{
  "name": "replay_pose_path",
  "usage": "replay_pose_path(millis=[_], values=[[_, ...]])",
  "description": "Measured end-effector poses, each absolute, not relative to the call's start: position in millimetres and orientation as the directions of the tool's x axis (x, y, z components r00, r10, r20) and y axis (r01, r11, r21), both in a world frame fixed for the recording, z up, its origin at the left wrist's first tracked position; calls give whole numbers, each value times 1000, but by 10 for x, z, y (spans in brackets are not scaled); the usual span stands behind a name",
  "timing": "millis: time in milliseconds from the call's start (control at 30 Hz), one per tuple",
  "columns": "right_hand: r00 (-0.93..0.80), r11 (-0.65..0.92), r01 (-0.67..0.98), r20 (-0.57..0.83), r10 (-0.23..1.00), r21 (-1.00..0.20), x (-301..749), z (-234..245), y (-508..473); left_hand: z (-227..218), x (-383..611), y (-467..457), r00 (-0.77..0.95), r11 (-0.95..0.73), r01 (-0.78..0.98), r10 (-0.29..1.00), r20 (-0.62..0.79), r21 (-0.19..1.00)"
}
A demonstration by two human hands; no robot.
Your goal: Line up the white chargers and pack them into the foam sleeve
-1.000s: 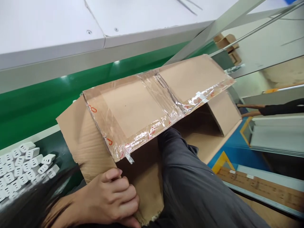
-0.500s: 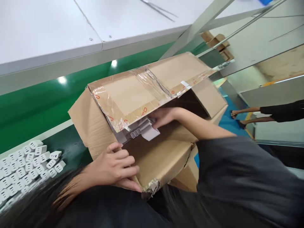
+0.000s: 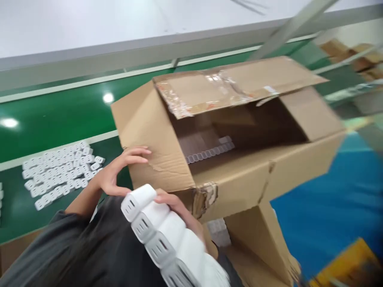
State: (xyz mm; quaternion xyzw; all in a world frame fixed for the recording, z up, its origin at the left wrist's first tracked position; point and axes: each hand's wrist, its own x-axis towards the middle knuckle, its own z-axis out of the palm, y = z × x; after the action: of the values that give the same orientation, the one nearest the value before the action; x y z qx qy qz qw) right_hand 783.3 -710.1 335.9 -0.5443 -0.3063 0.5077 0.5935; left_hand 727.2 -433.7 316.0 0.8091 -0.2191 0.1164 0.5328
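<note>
A row of white USB charger blocks [image 3: 161, 227], each with slots on its end face, rises close to the camera. My right hand [image 3: 182, 213] is closed around its far side, partly hidden behind it. Fingers spread, my left hand [image 3: 116, 173] is open beside the cardboard box [image 3: 239, 183]; its thumb points at the top block, and whether it touches cannot be told. Inside the dark box lies a line of similar blocks [image 3: 209, 153].
Several rows of white blocks [image 3: 60, 171] stand on the dark green surface at left. A second open box [image 3: 254, 255] sits below, with pale blocks [image 3: 220, 231] inside. A white table [image 3: 89, 36] runs along the top; blue floor [image 3: 323, 203] shows at right.
My right hand has come out of the box with a row of charger blocks and moved toward me. My left hand has let go of the box edge and spread open. The view has shifted.
</note>
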Motion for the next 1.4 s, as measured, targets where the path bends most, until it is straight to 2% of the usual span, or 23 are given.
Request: replay_pose_path(millis=[100,167,233,300,400,533,833,900,1133,1267,1400], values=[[183,-66,-345,-136,974,-936,7583,2950,-6634,3011,6385,-4098,966,-417,-259,-137,221,871],[153,-150,-417,-233,960,-897,7422,2601,-6338,2808,5858,-4097,998,-515,-46,5,57,856],[106,-234,-537,-340,935,-811,7249,2226,-6079,2527,5473,-4191,976,-580,146,216,-21,802],[-17,-312,-661,-402,915,-682,7082,1873,-5875,2210,5251,-4319,926,-620,199,373,62,759],[-207,-422,-739,-418,884,-525,6907,1459,-5664,1788,5131,-4465,869,-663,206,462,178,719],[-355,-521,-716,-400,845,-464,6810,1128,-5481,1469,5066,-4530,836,-658,297,529,144,692],[-514,-686,-559,-455,727,-465,6706,794,-5261,983,4832,-4601,806,-629,482,591,-28,610],[-494,-690,-531,-483,723,-492,6759,770,-5216,910,4790,-4559,806,-632,507,589,-62,587],[-259,-612,-499,-568,781,-614,6937,724,-5175,845,4271,-4064,772,-640,606,615,-158,473],[-262,-615,-454,-563,784,-644,6981,707,-5275,862,3874,-3692,753,-644,646,625,-206,411],[-302,-583,-427,-498,813,-692,6930,710,-5335,868,3715,-3375,759,-660,646,612,-225,383]])
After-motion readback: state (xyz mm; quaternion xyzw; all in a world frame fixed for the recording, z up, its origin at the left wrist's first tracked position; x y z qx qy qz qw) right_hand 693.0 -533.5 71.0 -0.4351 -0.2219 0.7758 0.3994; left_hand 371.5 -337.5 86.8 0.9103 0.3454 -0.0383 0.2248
